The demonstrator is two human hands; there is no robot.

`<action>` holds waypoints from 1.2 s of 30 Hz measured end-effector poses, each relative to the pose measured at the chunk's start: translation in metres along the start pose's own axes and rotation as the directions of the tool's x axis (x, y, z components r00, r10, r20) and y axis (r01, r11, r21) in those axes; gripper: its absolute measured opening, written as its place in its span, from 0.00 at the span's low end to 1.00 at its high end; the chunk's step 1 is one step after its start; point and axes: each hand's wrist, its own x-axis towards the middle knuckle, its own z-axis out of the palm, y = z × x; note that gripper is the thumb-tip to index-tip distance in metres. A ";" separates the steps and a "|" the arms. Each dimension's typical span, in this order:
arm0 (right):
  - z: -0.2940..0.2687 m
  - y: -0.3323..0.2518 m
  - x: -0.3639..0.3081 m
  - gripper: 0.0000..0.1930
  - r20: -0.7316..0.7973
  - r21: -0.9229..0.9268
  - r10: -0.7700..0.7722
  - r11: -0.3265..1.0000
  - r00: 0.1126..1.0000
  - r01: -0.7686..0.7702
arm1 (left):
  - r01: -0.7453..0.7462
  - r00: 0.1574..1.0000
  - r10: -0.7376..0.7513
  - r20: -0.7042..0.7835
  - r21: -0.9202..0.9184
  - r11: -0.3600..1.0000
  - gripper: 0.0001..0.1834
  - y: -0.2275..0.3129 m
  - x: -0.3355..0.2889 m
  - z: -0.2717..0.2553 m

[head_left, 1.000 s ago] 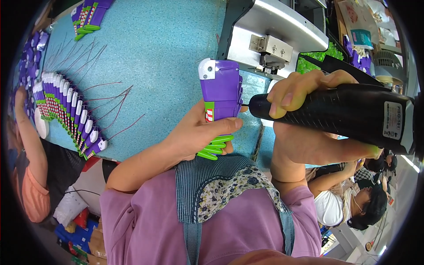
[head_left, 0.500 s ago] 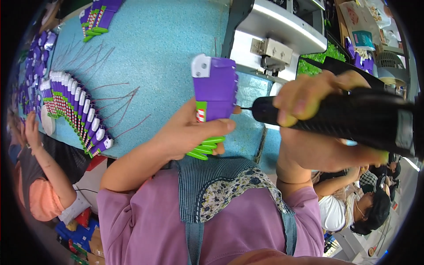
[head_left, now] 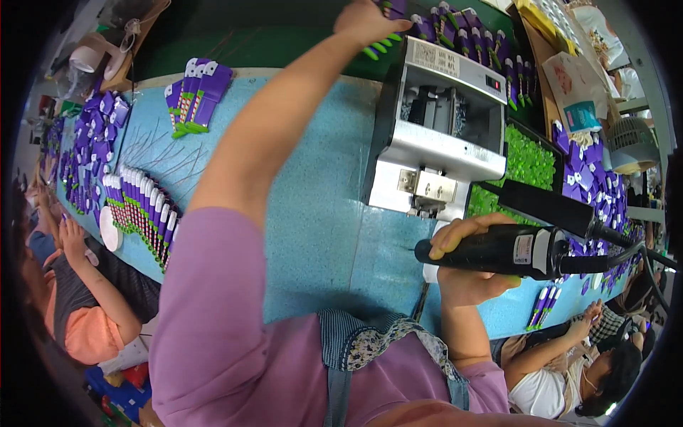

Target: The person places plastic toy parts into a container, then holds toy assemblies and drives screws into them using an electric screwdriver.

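driver [head_left: 491, 250], smooth black and cylindrical, sits right of centre, clamped in the right hand [head_left: 466, 285]; its nose no longer faces a purple piece, so i judge it idle. beyond it i see a metal-fronted machine [head_left: 441, 153], boxy and shiny, and, to its right, glossy green bits [head_left: 523, 167]. the curved row of slim, white-capped pieces [head_left: 146, 206] stays at left. the left hand [head_left: 364, 25] has gone to the top edge, by a purple piece [head_left: 395, 8] with rounded green prongs; i can't tell whether its fingers close on that.
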 end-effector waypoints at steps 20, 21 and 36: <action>-0.005 0.004 0.006 0.41 0.092 0.022 -0.066 0.998 0.994 0.064 | 0.148 0.987 -0.091 -0.133 0.517 0.843 0.40 -0.134 -0.152 -0.206; -0.005 0.005 0.006 0.41 0.098 0.026 -0.069 0.997 0.993 0.067 | 0.229 0.973 -0.208 -0.098 0.518 0.824 0.38 -0.148 -0.154 -0.209; -0.001 0.006 0.003 0.45 0.008 0.000 -0.009 1.000 1.000 0.009 | 0.424 0.905 -0.388 -0.172 0.330 0.843 0.27 -0.157 -0.135 -0.188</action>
